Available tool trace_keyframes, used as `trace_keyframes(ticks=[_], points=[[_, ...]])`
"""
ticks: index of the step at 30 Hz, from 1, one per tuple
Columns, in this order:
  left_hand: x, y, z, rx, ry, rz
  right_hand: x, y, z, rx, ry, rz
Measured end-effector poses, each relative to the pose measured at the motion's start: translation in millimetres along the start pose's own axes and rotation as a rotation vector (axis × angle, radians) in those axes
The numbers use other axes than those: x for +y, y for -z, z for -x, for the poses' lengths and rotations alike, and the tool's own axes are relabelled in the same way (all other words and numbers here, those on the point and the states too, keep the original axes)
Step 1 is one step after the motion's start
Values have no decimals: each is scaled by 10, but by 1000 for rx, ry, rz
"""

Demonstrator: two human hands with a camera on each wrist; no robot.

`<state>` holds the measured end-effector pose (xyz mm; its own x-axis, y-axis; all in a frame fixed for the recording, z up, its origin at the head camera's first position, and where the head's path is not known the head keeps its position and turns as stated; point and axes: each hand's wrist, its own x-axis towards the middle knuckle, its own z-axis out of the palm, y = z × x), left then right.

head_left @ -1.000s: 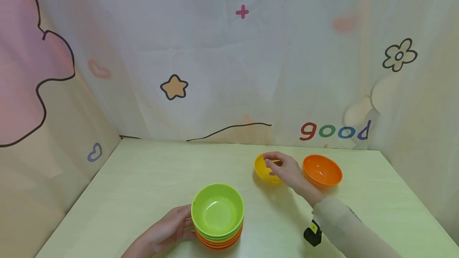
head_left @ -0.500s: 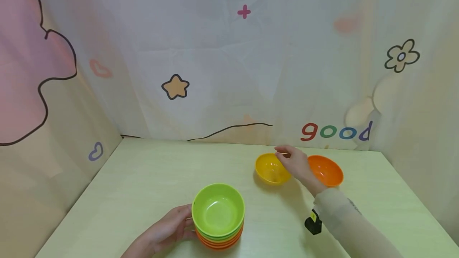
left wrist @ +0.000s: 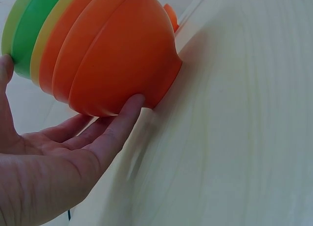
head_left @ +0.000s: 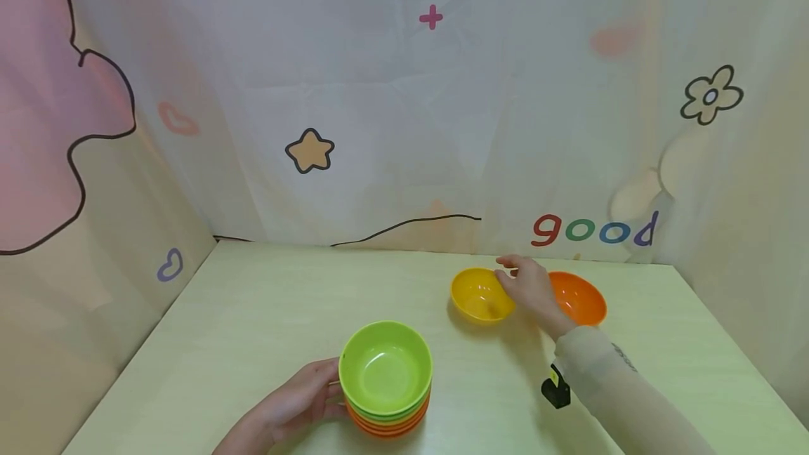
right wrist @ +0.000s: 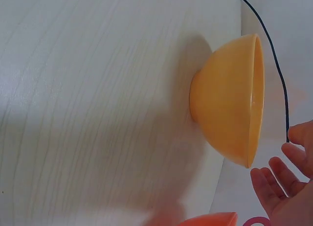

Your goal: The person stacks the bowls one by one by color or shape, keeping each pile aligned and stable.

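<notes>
A stack of bowls (head_left: 385, 371) stands on the near middle of the table, light green on top, then darker green, yellow and several orange ones. My left hand (head_left: 303, 395) rests against the stack's left side. In the left wrist view the thumb is at the green rim and the fingers lie extended along the lowest orange bowl (left wrist: 132, 50). Farther back to the right sits a yellow bowl (right wrist: 227, 94). My right hand (head_left: 527, 286) hovers at that bowl's right rim, fingers loosely bent and holding nothing. Behind the right hand, an orange bowl (head_left: 578, 300) is partly hidden.
The pale table (head_left: 253, 314) ends at a printed cloth backdrop (head_left: 379, 125) behind it, with more cloth at both sides. A small black and yellow item (head_left: 556, 390) hangs by the right sleeve (head_left: 622, 392).
My right hand has shifted to the right, from over the yellow bowl to its right rim, now covering part of the orange bowl. The left hand and the stack have stayed in place.
</notes>
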<state>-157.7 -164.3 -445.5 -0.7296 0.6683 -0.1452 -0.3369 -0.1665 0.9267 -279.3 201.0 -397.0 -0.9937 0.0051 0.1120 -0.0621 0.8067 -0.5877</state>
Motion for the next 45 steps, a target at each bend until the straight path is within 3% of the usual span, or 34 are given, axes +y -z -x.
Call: trace_keyframes(ticks=[9, 15, 29, 45], points=[[10, 1, 4, 9, 0, -3, 52, -20, -23, -55, 11, 160], [7, -7, 1, 28, 17, -3, 46, -25, 19, -82, -45, 212], [-1, 1, -5, 9, 2, -1, 79, -54, 52, -142, -120, 130], [-7, 15, -15, 23, 9, -11, 87, -146, 23, -140, -203, 54]])
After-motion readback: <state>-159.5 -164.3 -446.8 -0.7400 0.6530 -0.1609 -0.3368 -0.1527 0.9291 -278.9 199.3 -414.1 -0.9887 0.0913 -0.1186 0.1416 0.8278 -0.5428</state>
